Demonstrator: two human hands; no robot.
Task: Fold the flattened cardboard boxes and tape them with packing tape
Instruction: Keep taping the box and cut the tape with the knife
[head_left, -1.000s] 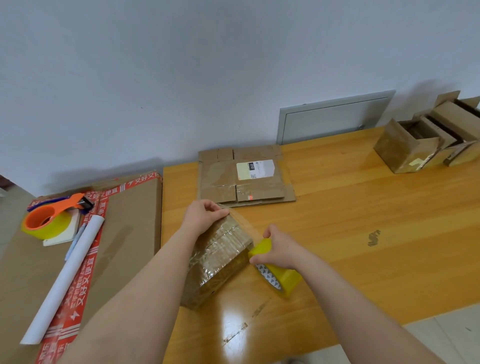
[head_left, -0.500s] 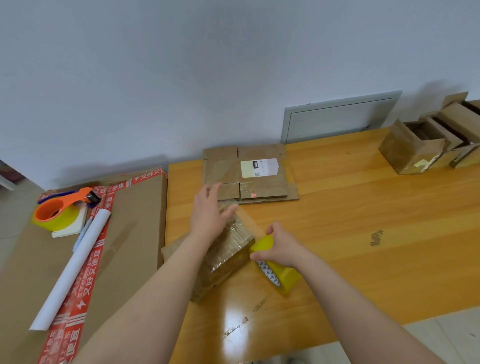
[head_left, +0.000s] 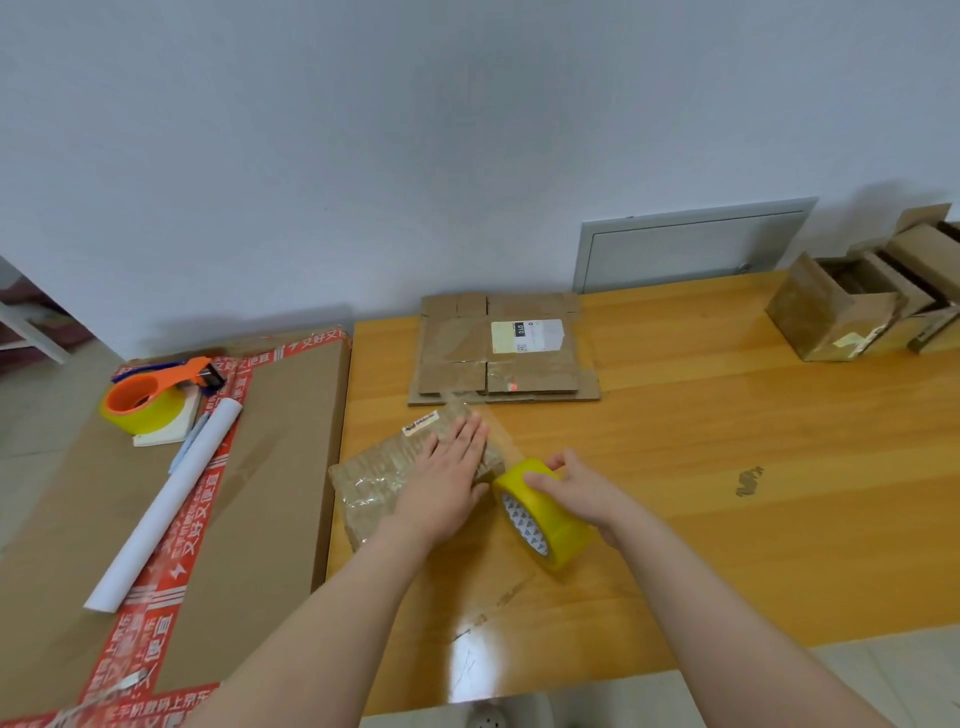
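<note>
Head camera view, looking down at a wooden table (head_left: 701, 467) set against a pale wall.

A small cardboard box (head_left: 384, 467), wrapped in shiny clear tape, lies near the table's left edge. All places below are given from this box.

The left hand (head_left: 447, 483) lies flat on top of the box, fingers straight and close together, palm pressing down.

Touching the box's right side, a yellow tape roll (head_left: 545, 525) stands on edge on the table. The right hand (head_left: 576, 491) grips it from above, fingers curled over the rim. A strip of clear tape (head_left: 501, 436) runs from the roll up along the box's far right corner.

Just behind the box, a stack of flattened boxes (head_left: 467, 364) lies flat with a white label (head_left: 525, 335) on top.

Far to the right and behind the box, several folded boxes (head_left: 831, 317) stand together with flaps open.

Left of the box, just beside the table, lies a large flat carton (head_left: 280, 467) edged in red printed tape. On it, farther left, are a white paper roll (head_left: 166, 504) and an orange tape dispenser (head_left: 150, 395) holding a yellow roll.

Behind the box and to the right, a grey panel (head_left: 691, 249) is set in the wall.
</note>
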